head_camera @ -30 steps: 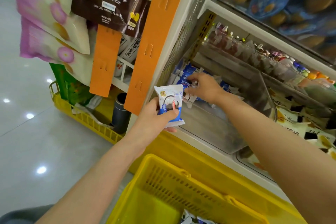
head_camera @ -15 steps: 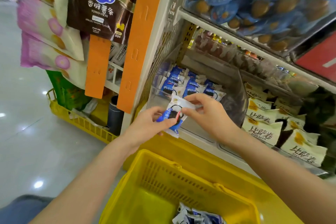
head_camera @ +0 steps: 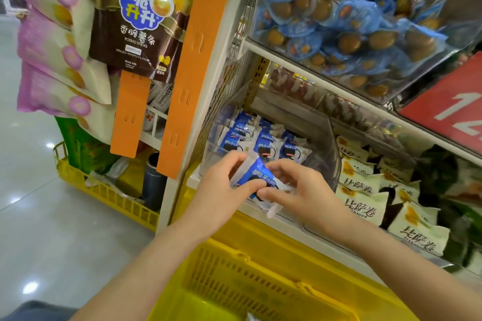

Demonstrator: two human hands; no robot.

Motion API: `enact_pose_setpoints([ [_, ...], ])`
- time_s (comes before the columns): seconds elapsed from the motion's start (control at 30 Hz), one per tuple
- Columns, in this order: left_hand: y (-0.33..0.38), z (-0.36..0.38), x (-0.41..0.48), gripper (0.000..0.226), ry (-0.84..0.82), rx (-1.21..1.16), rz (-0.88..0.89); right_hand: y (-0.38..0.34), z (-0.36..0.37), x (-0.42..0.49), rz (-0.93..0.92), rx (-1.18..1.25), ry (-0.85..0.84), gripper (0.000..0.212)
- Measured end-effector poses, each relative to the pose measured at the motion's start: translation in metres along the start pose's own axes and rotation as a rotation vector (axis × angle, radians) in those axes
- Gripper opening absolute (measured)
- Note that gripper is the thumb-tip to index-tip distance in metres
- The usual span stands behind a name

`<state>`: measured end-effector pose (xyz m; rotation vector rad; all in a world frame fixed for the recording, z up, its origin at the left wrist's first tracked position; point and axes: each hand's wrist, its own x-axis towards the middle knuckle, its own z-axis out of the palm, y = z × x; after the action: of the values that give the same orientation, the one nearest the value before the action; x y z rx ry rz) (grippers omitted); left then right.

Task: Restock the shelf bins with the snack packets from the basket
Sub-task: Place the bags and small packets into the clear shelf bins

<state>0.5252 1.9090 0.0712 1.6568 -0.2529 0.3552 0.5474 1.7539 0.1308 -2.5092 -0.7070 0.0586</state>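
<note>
Between the hands: one blue-and-white snack packet (head_camera: pixel 257 180), tilted, held just in front of the clear bin (head_camera: pixel 323 159) and above the yellow basket (head_camera: pixel 260 255).
Left hand (head_camera: pixel 221 190): thumb and fingers pinch the packet's left end.
Right hand (head_camera: pixel 300 190): thumb and fingers pinch its right end and lower edge.
Just changed: a second ago the left hand held this packet alone while the right hand reached among the packets in the bin. The right hand has since come out and closed on it, so both hands now share it.
Meaning for the task: this looks like a hand-over from left to right, or a straightening, before the packet joins the rows. It is not yet in the bin.
Beyond the hands: stocked packets (head_camera: pixel 263 141) stand in rows at the back of the bin, and the front part is bare.
Below the hands: the basket. A pale sliver at the picture's bottom edge may be more packets, but too little shows to tell.
Packet writing: white Chinese characters on blue, seemingly 奥利奥, and the same on the rows.
Right of the right hand: cream packets (head_camera: pixel 365 206) marked 比萨卷 in the next bin.
Up and left of the left hand: brown bag (head_camera: pixel 138 28) reading 脆升升, 香脆薯条, POTATO STICKS, GRILLED WAGYU FLAVOR.
Up and right of the right hand: red sign (head_camera: pixel 448 112) with white numerals beginning "1", cut off.
</note>
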Motion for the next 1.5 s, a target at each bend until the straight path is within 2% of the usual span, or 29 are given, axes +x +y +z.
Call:
enact_pose_setpoints([
  [0.1,0.001,-0.005,0.017,0.03,0.05,0.158,0.099,0.011,-0.018,0.015,0.049,-0.026,0.128,0.033],
  [0.17,-0.002,-0.012,0.033,0.035,0.043,0.334,0.134,0.026,-0.029,0.035,0.133,-0.055,0.281,0.034],
  [0.23,-0.011,-0.015,0.046,0.036,0.017,0.529,0.154,0.044,-0.035,0.056,0.25,-0.077,0.347,0.036],
  [0.37,-0.036,-0.015,0.056,0.031,-0.034,0.801,0.216,0.08,-0.022,0.096,0.274,-0.229,0.209,0.039],
  [0.43,-0.044,-0.015,0.057,0.041,-0.059,0.886,0.273,0.093,-0.012,0.113,0.294,-0.282,0.133,0.039],
  [0.53,-0.048,-0.019,0.059,0.051,-0.078,0.832,0.308,0.108,0.001,0.131,0.331,-0.284,0.073,0.036],
  [0.67,-0.049,-0.021,0.058,0.043,-0.098,0.811,0.332,0.117,0.015,0.145,0.323,-0.236,0.004,0.037],
  [0.8,-0.049,-0.02,0.059,0.043,-0.109,0.814,0.329,0.116,0.019,0.152,0.222,-0.447,0.069,0.036],
  [0.9,-0.048,-0.02,0.059,0.047,-0.123,0.828,0.318,0.111,0.017,0.151,0.219,-0.473,0.058,0.037],
  [1.03,-0.046,-0.02,0.057,0.045,-0.139,0.872,0.289,0.094,0.011,0.138,0.257,-0.363,0.114,0.036],
  [1.17,-0.042,-0.017,0.053,0.029,-0.114,0.809,0.223,0.062,0.007,0.089,0.159,-0.2,0.237,0.034],
  [1.23,-0.038,-0.017,0.05,0.026,-0.096,0.774,0.205,0.051,0.01,0.054,0.127,-0.181,0.192,0.035],
  [1.3,-0.034,-0.016,0.043,0.027,-0.111,0.779,0.186,0.049,0.017,0.021,0.08,-0.265,0.105,0.04],
  [1.37,-0.031,-0.015,0.033,0.032,-0.137,0.781,0.159,0.054,0.025,-0.008,0.006,-0.448,0.075,0.05],
  [1.43,-0.029,-0.011,0.019,0.034,-0.105,0.738,0.151,0.059,0.031,-0.033,-0.046,-0.572,0.119,0.056],
  [1.5,-0.03,-0.004,0.0,0.032,-0.065,0.705,0.149,0.066,0.04,-0.053,-0.09,-0.628,0.206,0.052],
])
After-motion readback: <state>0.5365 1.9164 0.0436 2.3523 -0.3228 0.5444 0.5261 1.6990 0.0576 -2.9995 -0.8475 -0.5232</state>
